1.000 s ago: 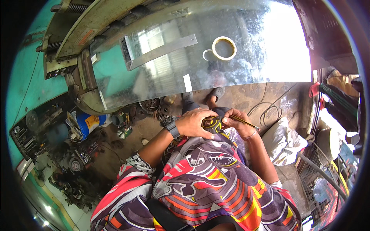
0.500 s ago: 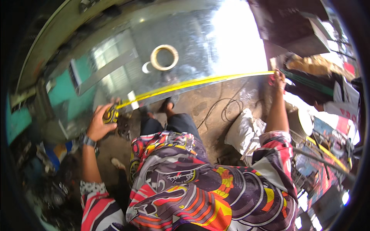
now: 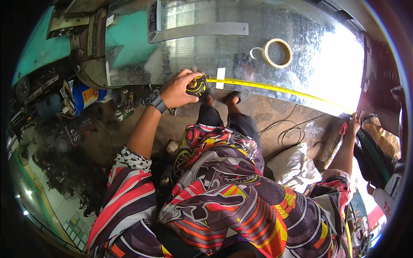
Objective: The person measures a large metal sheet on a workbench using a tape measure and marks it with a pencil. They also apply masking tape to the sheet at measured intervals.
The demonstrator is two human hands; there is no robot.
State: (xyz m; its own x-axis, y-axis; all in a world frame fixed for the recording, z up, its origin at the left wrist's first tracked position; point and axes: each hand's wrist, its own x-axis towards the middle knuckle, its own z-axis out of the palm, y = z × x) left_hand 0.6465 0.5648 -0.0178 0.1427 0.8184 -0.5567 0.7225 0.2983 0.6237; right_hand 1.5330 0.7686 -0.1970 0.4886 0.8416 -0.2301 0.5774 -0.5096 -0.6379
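Note:
A large shiny metal sheet lies in front of me. My left hand is wrapped around a black and yellow tape measure at the sheet's near edge. Its yellow blade runs out along that edge to the right, passing over a short white strip on the sheet. At the sheet's right corner, my right hand pinches the blade's far end; the fingertips are small and partly hidden there. Farther back on the sheet rest a metal square and a roll of tape with a loose end.
A white sack and dark looped cable lie on the floor below the sheet's near edge. To the left are a blue container and cluttered dark machine parts. Brown wrapping and dark bundles stand at the far right.
My view has turned, so the sheet, the tape measure and both hands sit farther right in the picture. Both hands keep their hold, and the blade remains stretched between them.

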